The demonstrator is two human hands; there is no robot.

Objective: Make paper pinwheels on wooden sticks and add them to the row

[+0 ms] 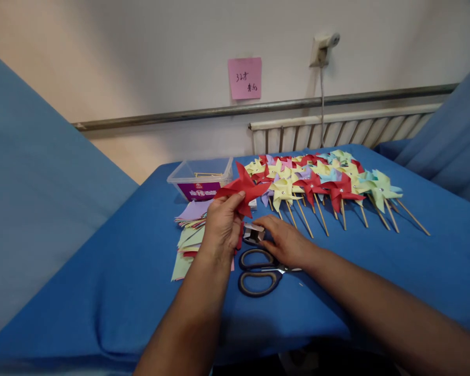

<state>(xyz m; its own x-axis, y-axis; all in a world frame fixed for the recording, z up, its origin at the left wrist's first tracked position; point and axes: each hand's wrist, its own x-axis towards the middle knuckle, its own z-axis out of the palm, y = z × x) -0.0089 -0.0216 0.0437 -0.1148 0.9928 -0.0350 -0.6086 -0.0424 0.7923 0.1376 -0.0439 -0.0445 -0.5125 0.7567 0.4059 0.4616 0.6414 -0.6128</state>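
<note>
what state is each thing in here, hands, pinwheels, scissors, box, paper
left hand: raised, pinching a folded red paper pinwheel with no stick
right hand: flat on the table, fingers at a small box
scissors: lying shut, partly under the right hand
finished pinwheels: on sticks, laid in overlapping rows
clear tub: lid off, a few sticks inside
cut paper: loose stack, fanned out

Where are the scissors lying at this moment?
In the head view, the scissors lie on the blue cloth near the centre, just below the right hand and right of the left hand.
</note>
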